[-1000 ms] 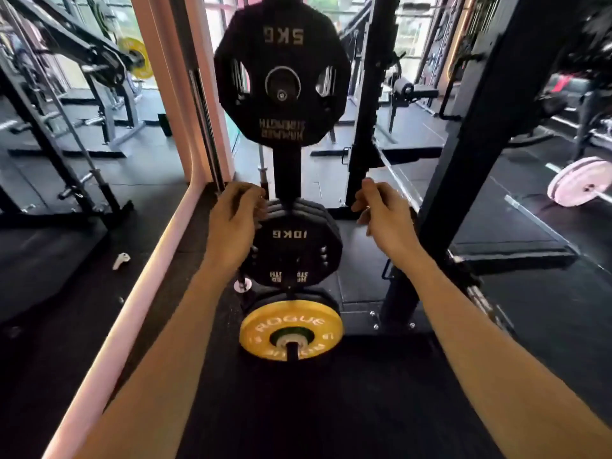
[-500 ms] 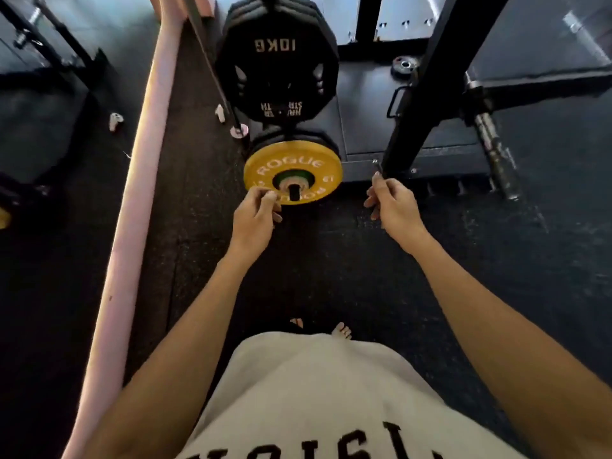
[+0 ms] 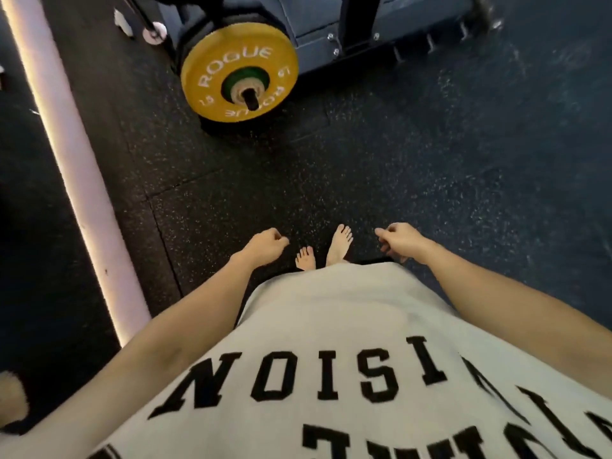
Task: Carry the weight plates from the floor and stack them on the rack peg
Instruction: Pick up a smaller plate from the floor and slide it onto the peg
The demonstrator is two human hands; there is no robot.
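Observation:
A yellow ROGUE weight plate (image 3: 239,71) hangs on a low rack peg (image 3: 250,100) at the top left, with black plates behind it. My left hand (image 3: 265,248) hangs low in front of my body with loosely curled fingers and holds nothing. My right hand (image 3: 399,241) hangs the same way, loosely curled and empty. Both hands are well back from the yellow plate. No weight plate lies on the visible floor.
The dark rack base (image 3: 331,24) with bolts stands at the top. A pink beam (image 3: 76,154) runs along the floor on the left. My bare feet (image 3: 339,248) stand on black speckled rubber flooring (image 3: 430,160). My white lettered shirt (image 3: 331,359) fills the bottom.
The view has tilted down from the rack to the floor. Both hands have dropped from the black 10 kg plate and drawn back to my body, empty.

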